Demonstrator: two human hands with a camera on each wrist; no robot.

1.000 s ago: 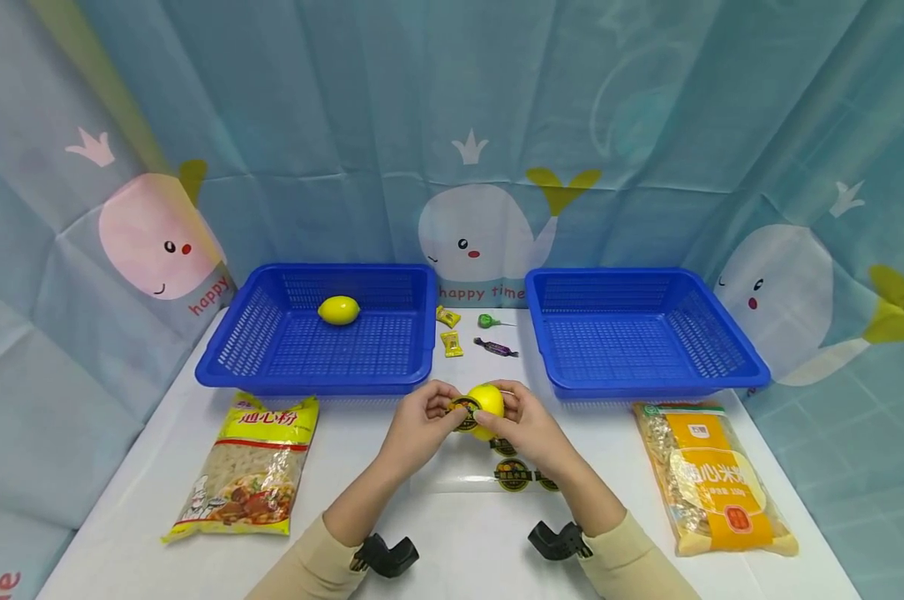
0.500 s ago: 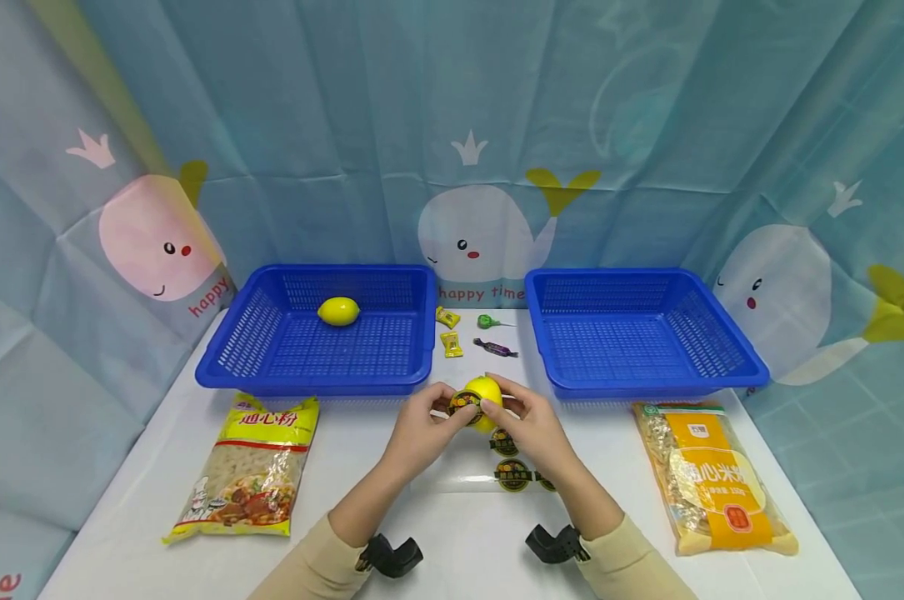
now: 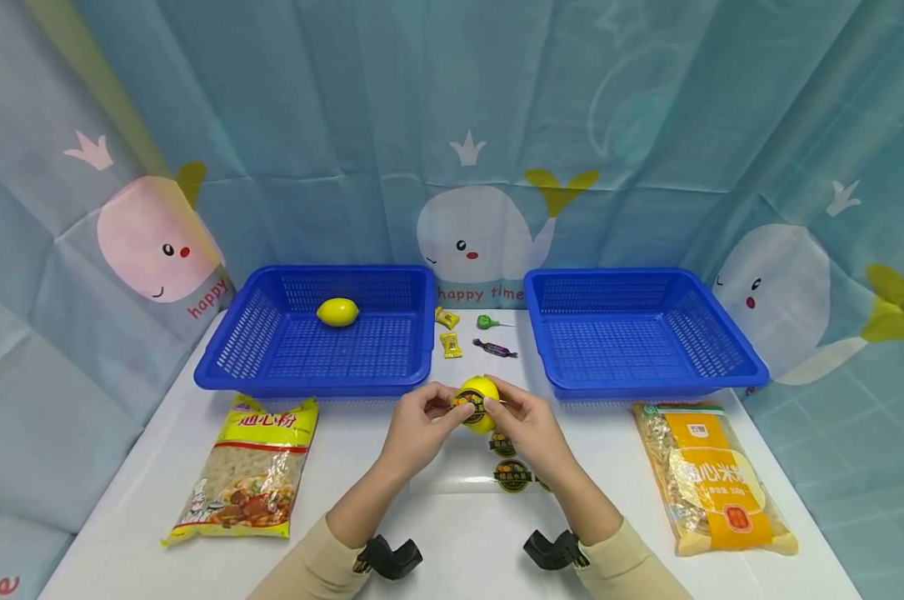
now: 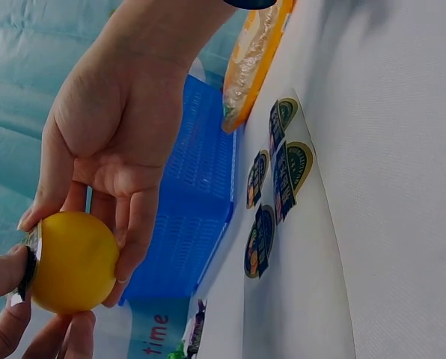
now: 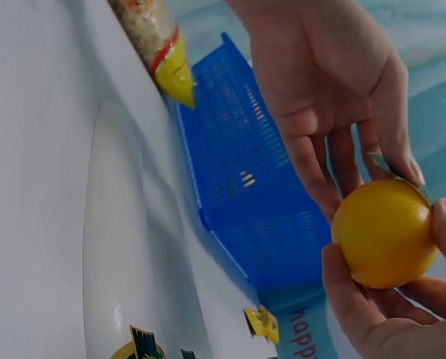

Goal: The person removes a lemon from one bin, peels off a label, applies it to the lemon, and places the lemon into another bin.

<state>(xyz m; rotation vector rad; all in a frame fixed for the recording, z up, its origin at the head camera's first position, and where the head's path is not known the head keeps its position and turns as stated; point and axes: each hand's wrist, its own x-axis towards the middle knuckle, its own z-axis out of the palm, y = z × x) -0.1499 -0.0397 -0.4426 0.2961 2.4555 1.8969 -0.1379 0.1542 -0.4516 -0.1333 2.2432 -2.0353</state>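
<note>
Both hands hold a round yellow fruit (image 3: 483, 390) above the table's middle. My left hand (image 3: 418, 427) grips its left side, with the thumb on a round black-and-gold sticker (image 3: 467, 403) at the fruit's near face. From the other side my right hand (image 3: 525, 425) holds it, thumb tip at the sticker's right edge. In the left wrist view the fruit (image 4: 75, 262) sits between both sets of fingers, the sticker seen edge-on. The right wrist view shows the fruit (image 5: 384, 233) with a loose sticker edge (image 5: 382, 161) standing off it. Below lies a clear sticker sheet (image 3: 452, 481).
A lemon (image 3: 337, 312) lies in the left blue basket (image 3: 312, 389); the right blue basket (image 3: 661, 389) stands opposite. Between them are several candies (image 3: 452, 345) and a green lollipop (image 3: 485, 322). Noodle bags lie at left (image 3: 245, 475) and right (image 3: 714, 479).
The sticker has moved from the fruit's left edge further onto its near face, while the fruit has shifted slightly left. Both thumbs stay at the sticker.
</note>
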